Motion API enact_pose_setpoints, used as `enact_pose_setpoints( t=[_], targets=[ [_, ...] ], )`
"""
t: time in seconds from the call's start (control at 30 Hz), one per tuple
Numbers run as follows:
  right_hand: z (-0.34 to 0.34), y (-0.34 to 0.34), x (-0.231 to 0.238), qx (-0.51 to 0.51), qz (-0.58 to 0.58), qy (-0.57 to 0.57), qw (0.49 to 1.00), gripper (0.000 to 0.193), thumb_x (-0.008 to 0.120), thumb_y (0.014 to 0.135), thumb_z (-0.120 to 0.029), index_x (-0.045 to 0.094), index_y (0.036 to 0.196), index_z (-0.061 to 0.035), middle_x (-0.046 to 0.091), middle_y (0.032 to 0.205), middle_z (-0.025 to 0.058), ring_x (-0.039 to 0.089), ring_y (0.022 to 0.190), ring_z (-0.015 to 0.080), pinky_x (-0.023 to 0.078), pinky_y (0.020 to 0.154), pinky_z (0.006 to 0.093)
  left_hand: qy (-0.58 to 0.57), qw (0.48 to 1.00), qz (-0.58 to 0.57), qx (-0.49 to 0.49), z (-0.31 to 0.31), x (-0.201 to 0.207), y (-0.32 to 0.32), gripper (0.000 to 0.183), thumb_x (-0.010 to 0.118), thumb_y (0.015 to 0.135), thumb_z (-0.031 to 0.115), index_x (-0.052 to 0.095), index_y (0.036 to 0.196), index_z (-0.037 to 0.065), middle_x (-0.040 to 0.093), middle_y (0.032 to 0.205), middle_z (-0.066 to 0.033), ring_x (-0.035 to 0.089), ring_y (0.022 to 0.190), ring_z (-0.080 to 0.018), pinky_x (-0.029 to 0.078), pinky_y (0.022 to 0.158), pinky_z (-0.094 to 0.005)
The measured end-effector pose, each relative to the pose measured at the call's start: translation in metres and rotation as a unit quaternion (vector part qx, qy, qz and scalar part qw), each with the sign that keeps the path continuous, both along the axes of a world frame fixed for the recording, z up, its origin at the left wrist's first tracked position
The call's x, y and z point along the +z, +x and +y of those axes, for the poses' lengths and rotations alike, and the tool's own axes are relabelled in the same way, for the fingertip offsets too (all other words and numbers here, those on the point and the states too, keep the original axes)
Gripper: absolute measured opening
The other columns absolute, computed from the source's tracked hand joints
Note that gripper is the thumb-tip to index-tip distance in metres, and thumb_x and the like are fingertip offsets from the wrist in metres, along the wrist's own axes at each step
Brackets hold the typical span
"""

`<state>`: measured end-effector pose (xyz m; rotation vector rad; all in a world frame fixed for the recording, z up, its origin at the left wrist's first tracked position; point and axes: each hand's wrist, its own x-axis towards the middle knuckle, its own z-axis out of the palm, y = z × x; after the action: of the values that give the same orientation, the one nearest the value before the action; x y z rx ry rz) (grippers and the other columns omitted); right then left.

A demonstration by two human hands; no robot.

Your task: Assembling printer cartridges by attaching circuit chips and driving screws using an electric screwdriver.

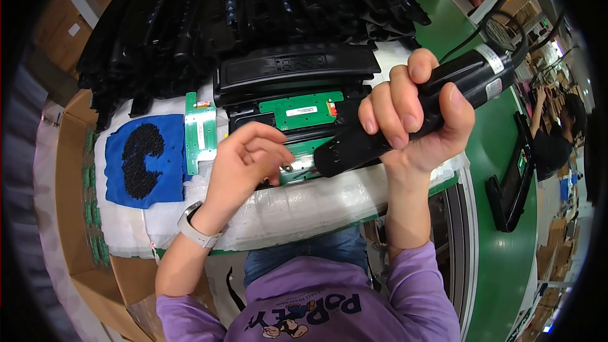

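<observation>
My right hand (408, 111) is wrapped round a black electric screwdriver (465, 79), its tapered nose pointing down to the left. Close to that nose, my left hand (253, 155) has its fingers curled together over a green circuit board (307, 155); whatever is between the fingertips is too small to make out. Just behind lies a second green circuit board (288, 114) with a white label, set in a black plastic housing. A long green circuit board (201, 133) rests left of my left hand. Small black screws (142, 161) are heaped on a blue cloth (174, 180).
A black panel (297, 66) lies behind the boards, and many black housings (253, 9) stand in a row at the back. White padding (304, 212) covers the front edge. On the green bench (494, 266) at right lies another black housing (506, 202). A person (560, 139) is farther right.
</observation>
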<state>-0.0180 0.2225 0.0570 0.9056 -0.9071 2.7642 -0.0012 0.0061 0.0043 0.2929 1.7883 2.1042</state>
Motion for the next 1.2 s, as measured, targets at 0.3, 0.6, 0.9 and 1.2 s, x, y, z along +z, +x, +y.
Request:
enact_pose_setpoints(
  t=[0.3,0.6,0.9,1.2],
  targets=[
    [0.001,0.009,0.003,-0.092,-0.044,0.288,0.952,0.031,0.063,0.074,-0.018,0.045,0.089,0.002,0.045,0.055,0.0049,0.039,0.038,0.0108,0.033,0.038,0.0245,0.107,0.993,0.024,0.042,-0.008,-0.012,-0.01,0.015,0.042,0.085,-0.007,0.048,0.096,0.003,0.056,0.117,-0.0184,0.057,0.101,-0.0182,0.044,0.087,-0.0266],
    [-0.011,0.009,-0.003,-0.106,-0.021,0.322,0.94,0.024,0.065,0.07,-0.008,0.044,0.079,-0.001,0.044,0.053,0.0042,0.041,0.039,0.0102,0.033,0.037,0.0222,0.111,0.993,-0.022,0.041,-0.003,-0.011,-0.006,0.01,0.04,0.093,-0.001,0.048,0.097,0.002,0.056,0.118,-0.0201,0.061,0.102,-0.0222,0.049,0.087,-0.0283],
    [-0.021,0.017,-0.003,-0.135,0.009,0.322,0.937,0.021,0.065,0.07,-0.003,0.045,0.078,-0.0002,0.048,0.054,0.005,0.046,0.043,0.0097,0.037,0.04,0.0216,0.127,0.989,-0.074,0.032,-0.007,-0.016,-0.01,0.023,0.041,0.098,0.017,0.051,0.106,-0.002,0.061,0.11,-0.0185,0.063,0.095,-0.0215,0.051,0.081,-0.0294],
    [-0.009,0.015,-0.007,-0.067,-0.056,0.272,0.958,0.022,0.071,0.067,-0.002,0.054,0.079,0.0009,0.054,0.065,0.0018,0.048,0.05,0.005,0.035,0.044,0.0179,0.173,0.981,-0.086,0.007,-0.005,-0.014,-0.009,0.025,0.041,0.098,0.019,0.053,0.106,-0.002,0.061,0.11,-0.0183,0.062,0.101,-0.0244,0.05,0.085,-0.0306]
  ],
)
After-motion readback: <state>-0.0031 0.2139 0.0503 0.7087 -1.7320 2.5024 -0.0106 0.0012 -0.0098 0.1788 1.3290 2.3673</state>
